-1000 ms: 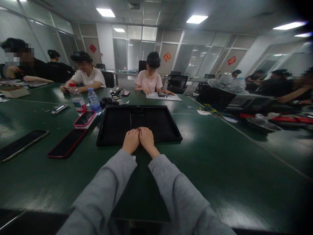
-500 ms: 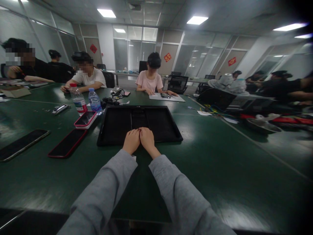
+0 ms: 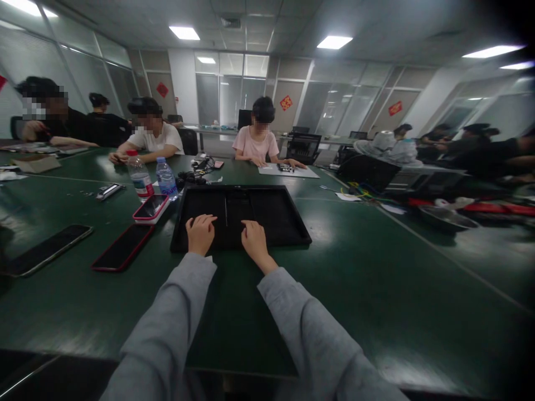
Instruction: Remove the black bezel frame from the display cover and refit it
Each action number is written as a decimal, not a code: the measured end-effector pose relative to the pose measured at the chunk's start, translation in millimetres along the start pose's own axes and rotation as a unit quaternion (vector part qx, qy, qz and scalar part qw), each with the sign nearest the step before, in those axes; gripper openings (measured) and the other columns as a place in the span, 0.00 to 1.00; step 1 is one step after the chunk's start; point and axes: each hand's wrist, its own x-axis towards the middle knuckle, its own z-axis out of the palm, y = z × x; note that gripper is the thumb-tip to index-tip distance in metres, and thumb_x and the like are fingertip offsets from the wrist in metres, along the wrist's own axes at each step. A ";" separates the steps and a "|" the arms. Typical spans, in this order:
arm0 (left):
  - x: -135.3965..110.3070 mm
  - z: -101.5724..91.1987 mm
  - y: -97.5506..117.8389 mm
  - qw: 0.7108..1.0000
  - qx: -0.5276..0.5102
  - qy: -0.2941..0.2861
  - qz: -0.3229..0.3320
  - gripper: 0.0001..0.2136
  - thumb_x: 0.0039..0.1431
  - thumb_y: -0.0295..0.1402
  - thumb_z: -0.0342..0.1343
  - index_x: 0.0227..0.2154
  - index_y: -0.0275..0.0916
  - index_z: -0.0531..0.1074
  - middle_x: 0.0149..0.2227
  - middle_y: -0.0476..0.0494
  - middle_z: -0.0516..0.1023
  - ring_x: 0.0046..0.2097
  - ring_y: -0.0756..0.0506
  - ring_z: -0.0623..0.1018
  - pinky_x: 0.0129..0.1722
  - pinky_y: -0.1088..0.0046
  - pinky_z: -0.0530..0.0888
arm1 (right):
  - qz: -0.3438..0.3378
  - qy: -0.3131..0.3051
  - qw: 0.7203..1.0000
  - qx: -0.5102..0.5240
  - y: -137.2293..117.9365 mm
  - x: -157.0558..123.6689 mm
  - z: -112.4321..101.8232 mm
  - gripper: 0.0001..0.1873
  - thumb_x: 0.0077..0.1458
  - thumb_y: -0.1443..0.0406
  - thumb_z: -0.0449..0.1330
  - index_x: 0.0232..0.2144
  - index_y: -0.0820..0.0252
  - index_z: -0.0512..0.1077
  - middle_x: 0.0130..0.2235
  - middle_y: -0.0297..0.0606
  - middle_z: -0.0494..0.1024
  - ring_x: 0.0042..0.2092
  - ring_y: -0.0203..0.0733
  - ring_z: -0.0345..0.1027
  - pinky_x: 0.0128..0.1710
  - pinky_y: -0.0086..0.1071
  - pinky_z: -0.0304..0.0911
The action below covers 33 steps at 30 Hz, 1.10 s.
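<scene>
A flat black tray [image 3: 288, 220] with a raised rim and a centre divider lies on the green table in front of me. My left hand [image 3: 199, 234] rests palm down on the tray's near left part, fingers stretched forward. On the tray's near middle lies my right hand [image 3: 253, 239], also flat with fingers extended. The two hands are about a hand's width apart. Neither holds anything. Grey sleeves cover both my forearms.
Left of the tray lie a red-cased phone [image 3: 123, 246], a pink-cased phone [image 3: 151, 207] and a dark phone [image 3: 48, 249]. Two water bottles [image 3: 166, 178] stand behind them. Cables [image 3: 193, 177] lie beyond the tray. Several people sit at the far and side edges of the table.
My hands were touching side by side at the tray's near edge; now they have parted and slid forward onto the tray. The view has shifted slightly.
</scene>
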 end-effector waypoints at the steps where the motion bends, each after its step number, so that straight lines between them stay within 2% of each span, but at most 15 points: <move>1: 0.7 -4.1 -7.9 1.000 0.001 0.009 -0.012 0.16 0.64 0.28 0.46 0.46 0.47 0.76 0.53 0.47 0.78 0.58 0.44 0.72 0.65 0.53 0.53 | -0.001 0.007 1.000 -0.001 3.7 -1.6 -1.7 0.19 0.61 0.72 0.48 0.51 0.64 0.71 0.50 0.48 0.77 0.54 0.45 0.67 0.55 0.40 0.57; 6: 0.8 -27.9 -46.4 0.995 0.038 0.039 -0.078 0.15 0.64 0.29 0.48 0.48 0.46 0.76 0.57 0.42 0.75 0.62 0.40 0.68 0.64 0.51 0.55 | 0.013 0.048 0.998 -0.029 33.5 -9.1 -13.3 0.20 0.59 0.71 0.47 0.50 0.63 0.71 0.50 0.49 0.76 0.56 0.46 0.65 0.56 0.42 0.53; 7: 0.4 -31.7 -55.5 0.993 0.045 0.046 -0.100 0.16 0.63 0.30 0.50 0.51 0.45 0.74 0.60 0.40 0.72 0.62 0.39 0.68 0.63 0.50 0.56 | 0.019 0.058 0.997 -0.041 41.6 -10.7 -16.3 0.21 0.59 0.71 0.47 0.51 0.63 0.70 0.51 0.49 0.75 0.57 0.46 0.64 0.57 0.43 0.52; 9: -0.3 -36.0 -75.9 0.987 0.043 0.053 -0.148 0.24 0.60 0.35 0.55 0.60 0.42 0.67 0.65 0.35 0.64 0.65 0.35 0.65 0.62 0.50 0.61 | 0.042 0.080 0.993 -0.074 59.6 -14.0 -23.8 0.22 0.58 0.71 0.47 0.53 0.64 0.69 0.54 0.51 0.73 0.58 0.48 0.61 0.58 0.44 0.50; 11: -0.8 -36.1 -97.1 0.982 0.000 0.012 -0.188 0.32 0.56 0.41 0.60 0.63 0.37 0.63 0.66 0.30 0.62 0.65 0.34 0.64 0.60 0.53 0.65 | 0.082 0.092 0.986 -0.111 80.0 -17.4 -33.2 0.24 0.58 0.70 0.47 0.56 0.64 0.66 0.56 0.52 0.71 0.60 0.49 0.59 0.58 0.47 0.49; 13: -0.9 -32.9 -115.4 0.971 -0.064 -0.047 -0.226 0.32 0.58 0.43 0.59 0.62 0.34 0.63 0.62 0.30 0.67 0.61 0.37 0.70 0.60 0.58 0.67 | 0.132 0.090 0.978 -0.138 102.0 -19.8 -44.1 0.26 0.57 0.68 0.49 0.58 0.64 0.63 0.59 0.53 0.68 0.61 0.52 0.56 0.58 0.50 0.48; 15: -0.7 -28.6 -127.8 0.964 -0.120 -0.088 -0.219 0.28 0.60 0.44 0.56 0.60 0.33 0.66 0.58 0.33 0.73 0.58 0.40 0.74 0.60 0.61 0.68 | 0.189 0.092 0.967 -0.146 123.9 -20.8 -54.5 0.28 0.57 0.66 0.50 0.60 0.64 0.62 0.60 0.55 0.66 0.62 0.55 0.54 0.58 0.52 0.49; 19: 0.1 -21.8 -135.0 0.958 -0.162 -0.084 -0.220 0.24 0.61 0.39 0.56 0.58 0.35 0.69 0.57 0.36 0.75 0.58 0.41 0.74 0.60 0.62 0.69 | 0.333 0.081 0.935 -0.085 157.7 -19.5 -66.1 0.32 0.55 0.64 0.52 0.62 0.67 0.60 0.57 0.57 0.69 0.59 0.57 0.58 0.56 0.52 0.54; 21: 0.4 -20.1 -134.5 0.958 -0.169 -0.075 -0.218 0.23 0.61 0.37 0.55 0.57 0.35 0.69 0.57 0.36 0.75 0.59 0.41 0.74 0.60 0.62 0.69 | 0.366 0.064 0.928 -0.039 166.5 -18.8 -65.9 0.32 0.55 0.64 0.51 0.62 0.67 0.61 0.55 0.55 0.72 0.56 0.56 0.63 0.56 0.50 0.57; 26: 0.3 -18.4 -134.8 0.961 -0.156 -0.071 -0.215 0.24 0.61 0.37 0.56 0.58 0.33 0.69 0.57 0.33 0.75 0.58 0.41 0.74 0.60 0.63 0.69 | 0.299 0.071 0.952 -0.015 171.3 -18.7 -59.7 0.29 0.55 0.65 0.50 0.59 0.65 0.66 0.53 0.50 0.75 0.53 0.50 0.67 0.56 0.43 0.59; 33: 0.1 -22.5 -131.9 0.966 -0.112 -0.089 -0.216 0.24 0.62 0.38 0.54 0.59 0.35 0.67 0.57 0.34 0.75 0.59 0.40 0.74 0.60 0.61 0.68 | 0.292 0.070 0.954 -0.026 170.9 -18.9 -59.8 0.29 0.55 0.67 0.49 0.58 0.67 0.67 0.52 0.50 0.75 0.52 0.51 0.68 0.55 0.42 0.61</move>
